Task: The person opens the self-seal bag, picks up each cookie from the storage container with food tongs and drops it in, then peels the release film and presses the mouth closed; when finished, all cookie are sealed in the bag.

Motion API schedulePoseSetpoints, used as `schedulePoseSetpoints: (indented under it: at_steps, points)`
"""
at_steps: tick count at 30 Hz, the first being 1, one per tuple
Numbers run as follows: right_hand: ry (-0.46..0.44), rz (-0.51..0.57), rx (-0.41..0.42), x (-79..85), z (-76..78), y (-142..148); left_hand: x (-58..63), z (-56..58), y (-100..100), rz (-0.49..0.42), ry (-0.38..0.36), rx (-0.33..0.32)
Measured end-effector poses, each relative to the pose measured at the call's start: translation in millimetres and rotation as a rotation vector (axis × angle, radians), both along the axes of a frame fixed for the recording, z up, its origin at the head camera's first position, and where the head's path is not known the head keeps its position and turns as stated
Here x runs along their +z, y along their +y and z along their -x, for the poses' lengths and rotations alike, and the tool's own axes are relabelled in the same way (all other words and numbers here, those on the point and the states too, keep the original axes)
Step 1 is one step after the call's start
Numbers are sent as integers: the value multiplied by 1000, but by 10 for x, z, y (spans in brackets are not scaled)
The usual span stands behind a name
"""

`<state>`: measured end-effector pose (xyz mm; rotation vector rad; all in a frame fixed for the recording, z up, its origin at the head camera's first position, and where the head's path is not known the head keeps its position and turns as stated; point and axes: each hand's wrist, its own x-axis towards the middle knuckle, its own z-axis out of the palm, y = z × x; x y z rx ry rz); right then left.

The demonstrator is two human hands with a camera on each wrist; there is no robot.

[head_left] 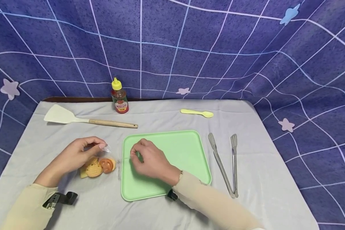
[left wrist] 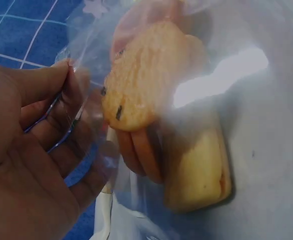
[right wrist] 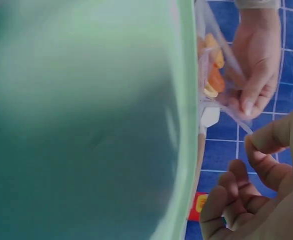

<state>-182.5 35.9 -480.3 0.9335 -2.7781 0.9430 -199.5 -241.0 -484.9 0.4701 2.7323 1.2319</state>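
Note:
A clear plastic bag (left wrist: 216,85) holds several food pieces: a golden, dark-flecked round piece (head_left: 94,169), a red-orange tomato-like slice (head_left: 106,165) and a yellowish block (left wrist: 196,170). My left hand (head_left: 76,155) pinches the bag's upper edge between thumb and forefinger, above the food. Over the left part of the green tray (head_left: 184,150), my right hand (head_left: 150,158) pinches the other end of the bag's edge with thumb and forefinger. Its other fingers curl loosely, as the right wrist view shows.
Behind the bag lies a white spatula (head_left: 63,115) with a wooden handle. A red sauce bottle (head_left: 120,102) with a yellow cap stands at the back. A yellow spoon (head_left: 196,112) lies beyond the tray, and metal tongs (head_left: 228,166) lie spread at its right.

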Motion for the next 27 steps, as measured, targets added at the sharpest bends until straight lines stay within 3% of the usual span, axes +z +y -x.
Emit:
schedulePoseSetpoints:
  at_steps: [8, 21, 27]
  points:
    - [-93, -49, 89, 133, -298, 440, -7, 17, 6, -20, -27, 10]
    - [-116, 40, 152, 182, -700, 1343, -23, 33, 62, -21, -32, 11]
    - [-151, 84, 188, 168, -909, 1564, 4, 29, 117, 1, -18, -16]
